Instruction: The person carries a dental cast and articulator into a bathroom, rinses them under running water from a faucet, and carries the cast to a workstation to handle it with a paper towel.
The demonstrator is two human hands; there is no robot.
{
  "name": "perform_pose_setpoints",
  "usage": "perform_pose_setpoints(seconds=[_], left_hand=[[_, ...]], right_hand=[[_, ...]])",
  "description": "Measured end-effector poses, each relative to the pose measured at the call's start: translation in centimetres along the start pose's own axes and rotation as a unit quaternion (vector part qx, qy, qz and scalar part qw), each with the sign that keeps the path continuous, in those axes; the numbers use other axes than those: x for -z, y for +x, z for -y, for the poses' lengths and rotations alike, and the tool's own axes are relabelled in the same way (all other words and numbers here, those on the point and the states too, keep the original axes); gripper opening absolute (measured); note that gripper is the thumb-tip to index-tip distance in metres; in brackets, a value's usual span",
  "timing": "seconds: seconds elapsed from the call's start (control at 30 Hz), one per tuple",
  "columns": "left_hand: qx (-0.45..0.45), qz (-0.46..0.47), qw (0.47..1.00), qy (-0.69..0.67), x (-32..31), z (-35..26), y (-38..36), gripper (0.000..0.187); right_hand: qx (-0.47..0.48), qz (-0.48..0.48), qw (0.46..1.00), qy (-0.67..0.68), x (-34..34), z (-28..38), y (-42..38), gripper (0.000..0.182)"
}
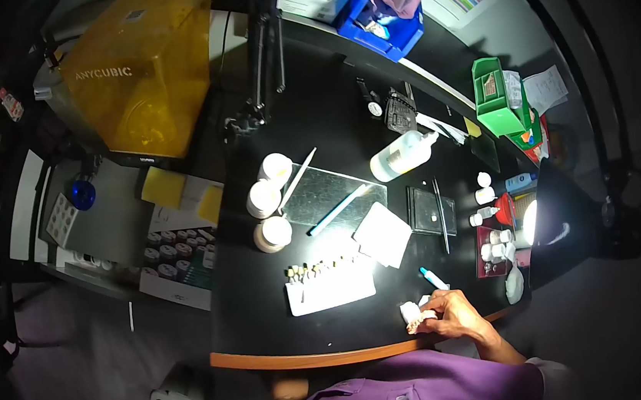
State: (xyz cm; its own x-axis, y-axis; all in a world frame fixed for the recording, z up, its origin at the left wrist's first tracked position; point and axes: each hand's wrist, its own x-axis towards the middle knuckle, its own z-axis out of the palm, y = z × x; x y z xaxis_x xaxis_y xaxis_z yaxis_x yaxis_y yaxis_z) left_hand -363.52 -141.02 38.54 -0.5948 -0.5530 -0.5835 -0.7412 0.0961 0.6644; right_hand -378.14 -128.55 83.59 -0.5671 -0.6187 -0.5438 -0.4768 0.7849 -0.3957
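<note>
Near the front edge of the black desk [333, 334], my right hand [457, 316] has its fingers closed on a small off-white dental model [417, 317]. A blue-and-white pen-like tube [434, 278] lies just beyond that hand. My left hand is not visible; only part of a forearm [289, 388] shows below the desk edge. Left of the model sits a white holder [331, 290] with several small tools standing in it. A white pad [383, 235] lies behind the holder, beside a glass plate [336, 198] with a blue brush [338, 210] on it.
Three white jars [273, 235] stand at the left. Farther back lie a clear bottle [403, 156] and a black box [431, 211] with a thin tool. A red tray [491, 251] of small bottles and a lit lamp [562, 223] are at the right.
</note>
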Motion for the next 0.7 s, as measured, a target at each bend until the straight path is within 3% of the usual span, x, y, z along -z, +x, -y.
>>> perform_pose_setpoints(seconds=[0.13,0.23,0.27,0.37,0.43,0.47,0.6,0.7], left_hand=[[-0.012,-0.02,1.0,0.017,-1.6,1.0,2.7,0.032],[-0.03,-0.031,0.999,0.031,-2.4,2.3,4.1,0.031],[-0.041,-0.03,0.998,0.034,-2.5,2.8,4.1,0.031],[-0.083,-0.018,0.996,0.039,-2.2,3.3,1.8,0.03],[-0.13,0.016,0.991,0.032,-1.5,2.9,-1.4,0.029],[-0.165,0.047,0.985,0.018,-1.2,2.8,-3.0,0.029],[-0.335,0.244,0.907,-0.072,3.2,0.1,-11.9,0.027],[-0.357,0.342,0.865,-0.08,11.4,-13.4,-25.0,0.022]], right_hand=[[0.108,-0.038,0.993,0.01,-1.1,-2.6,-0.3,0.023],[0.196,-0.124,0.973,0.025,-2.1,-4.2,-0.8,0.024],[0.189,-0.123,0.973,0.039,-2.2,-4.6,-1.2,0.025],[0.237,-0.173,0.955,0.039,-3.0,-6.3,-2.2,0.027],[0.326,-0.231,0.912,0.097,-4.2,-8.4,-1.7,0.023],[0.214,-0.149,0.927,0.271,-5.2,-10.1,-1.6,0.018],[0.249,-0.062,0.895,0.364,-3.1,-9.7,-2.6,0.013],[0.286,-0.023,0.872,0.396,-2.5,-9.7,-2.4,0.013]])
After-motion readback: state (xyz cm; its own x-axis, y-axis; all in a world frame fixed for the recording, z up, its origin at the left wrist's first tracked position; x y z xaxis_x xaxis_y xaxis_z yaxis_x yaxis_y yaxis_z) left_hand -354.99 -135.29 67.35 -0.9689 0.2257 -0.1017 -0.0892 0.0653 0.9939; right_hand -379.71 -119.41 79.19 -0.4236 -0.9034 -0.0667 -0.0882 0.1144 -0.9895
